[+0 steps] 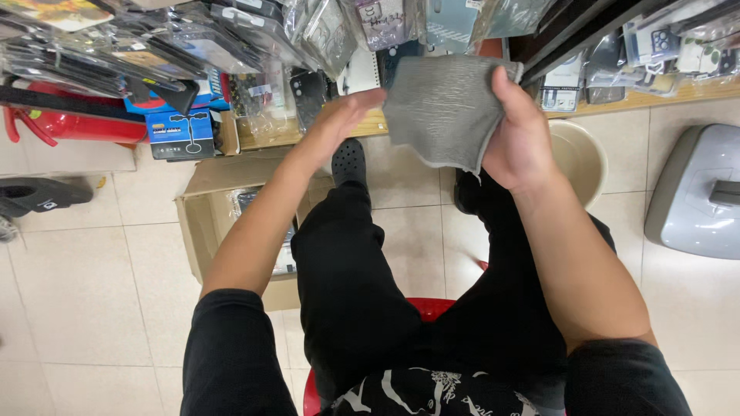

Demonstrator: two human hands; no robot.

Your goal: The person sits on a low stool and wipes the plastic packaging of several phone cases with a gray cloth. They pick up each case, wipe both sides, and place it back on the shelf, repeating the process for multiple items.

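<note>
My right hand (518,132) is closed around the right edge of a grey cloth (443,108), holding it up in front of me. My left hand (341,117) is stretched flat, fingers together, and its fingertips touch the cloth's left edge. The cloth hangs folded, with a pale hem along its lower side. I sit on a red stool (432,310) in black trousers, with a black perforated clog (350,161) on the tiled floor below my hands.
An open cardboard box (202,206) with packaged goods stands at my left knee. A beige bucket (580,156) and a grey plastic bin (697,192) are on the right. Racks of bagged accessories (231,38) hang ahead, and a red fire extinguisher (77,123) lies at the left.
</note>
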